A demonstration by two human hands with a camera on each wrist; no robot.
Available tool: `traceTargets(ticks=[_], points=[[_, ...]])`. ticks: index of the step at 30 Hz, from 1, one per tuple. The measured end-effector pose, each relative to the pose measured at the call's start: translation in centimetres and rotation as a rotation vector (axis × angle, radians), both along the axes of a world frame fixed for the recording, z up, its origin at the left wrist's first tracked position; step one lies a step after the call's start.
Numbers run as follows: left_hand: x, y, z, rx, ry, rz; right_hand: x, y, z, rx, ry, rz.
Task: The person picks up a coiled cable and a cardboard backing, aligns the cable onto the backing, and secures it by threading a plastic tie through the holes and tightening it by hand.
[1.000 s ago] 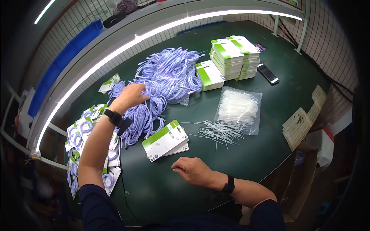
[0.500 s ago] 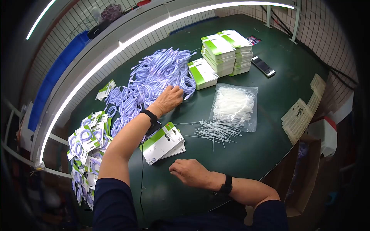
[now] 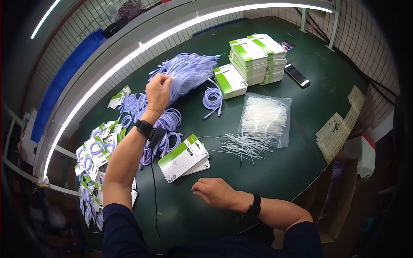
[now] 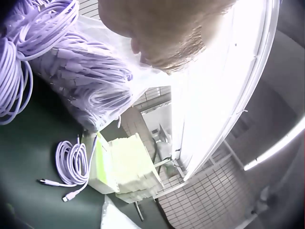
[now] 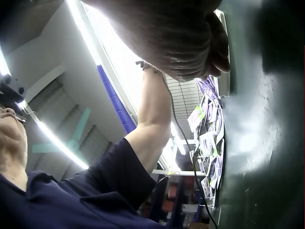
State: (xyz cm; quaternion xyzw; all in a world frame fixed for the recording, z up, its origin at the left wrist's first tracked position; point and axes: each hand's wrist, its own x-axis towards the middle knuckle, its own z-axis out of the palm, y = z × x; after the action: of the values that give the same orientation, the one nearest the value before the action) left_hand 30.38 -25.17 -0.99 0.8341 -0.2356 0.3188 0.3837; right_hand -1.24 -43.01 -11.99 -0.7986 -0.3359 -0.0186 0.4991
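My left hand (image 3: 158,92) is raised over the cable pile and grips the top of a clear plastic bag (image 4: 107,31) full of coiled lilac cables (image 4: 95,81). The bagged bundle hangs tilted beneath the fist. More lilac cables (image 3: 167,120) lie loose on the table below that wrist. One separate cable coil (image 3: 212,104) sits to the right, its two plugs pointing toward me. My right hand (image 3: 215,191) rests at the table's front, fingers loosely curled and holding nothing. Just beyond it lie two overlapping white-and-green cards (image 3: 180,161).
Stacked cards (image 3: 251,64) stand at the back, with a phone (image 3: 297,75) beside them. A bag of white cable ties (image 3: 264,114) lies right of centre, with loose ties (image 3: 247,146) in front. Carded cables (image 3: 94,150) are heaped at the left edge. A black cord (image 3: 155,198) crosses the front.
My left hand went right to the cable pile's near side, then back left and up, lifting the bag. The separate coil now lies apart on the table. My right hand stayed put.
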Motion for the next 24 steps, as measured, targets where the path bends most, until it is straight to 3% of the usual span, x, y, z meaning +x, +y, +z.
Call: traceTargets(ticks=[5, 13, 17, 20, 24], points=[[-0.3, 0.2, 5.1, -0.044, -0.065, 0.081, -0.1, 0.4, -0.6, -0.019, 0.005, 0.018], [-4.6, -4.1, 7.7, -0.088, -0.152, 0.194, 0.2, 0.2, -0.6, -0.039, -0.015, 0.002], [-6.4, -4.5, 8.8, -0.081, -0.196, 0.108, 0.5, 0.1, -0.7, 0.01, -0.022, -0.045], [-8.1, -4.3, 10.1, -0.304, 0.029, -0.04, 1.3, -0.7, 0.1, 0.084, 0.025, -0.104], [-7.4, -3.4, 12.1, -0.484, -0.001, -0.181, 2.5, -1.7, 1.2, 0.209, 0.166, -0.173]])
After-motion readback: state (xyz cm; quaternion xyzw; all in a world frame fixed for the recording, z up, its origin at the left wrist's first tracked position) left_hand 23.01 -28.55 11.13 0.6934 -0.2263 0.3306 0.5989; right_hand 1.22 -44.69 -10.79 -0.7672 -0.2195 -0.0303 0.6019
